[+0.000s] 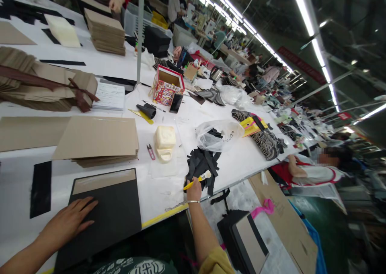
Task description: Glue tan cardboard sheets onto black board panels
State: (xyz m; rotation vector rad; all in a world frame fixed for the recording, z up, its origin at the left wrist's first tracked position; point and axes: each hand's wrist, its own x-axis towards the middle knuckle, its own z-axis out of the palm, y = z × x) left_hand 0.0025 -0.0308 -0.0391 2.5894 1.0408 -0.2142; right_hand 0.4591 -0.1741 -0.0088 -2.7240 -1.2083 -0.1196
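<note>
My left hand [71, 217] lies flat, fingers spread, on a black panel [111, 213] at the table's near edge. Along the panel's far side runs a bare beige strip [104, 182] with a glossy, wet-looking streak. In my right hand [194, 189] is a yellow-handled brush [197, 180], its pale bristles pointing right. The hand is over a pile of black strips [200, 165]. Between the hands and farther back stands a cream-coloured plastic container [165, 141] with a cut opening. Small pink-handled thread snips [150, 152] lie beside it.
Beige boards [99, 135] are stacked behind the panel, near a single black strip [41, 189]. Farther back are a patterned box [167, 87], a phone [176, 103] and a plastic bag [220, 135]. A metal pole [140, 33] rises from the table. Other people work nearby.
</note>
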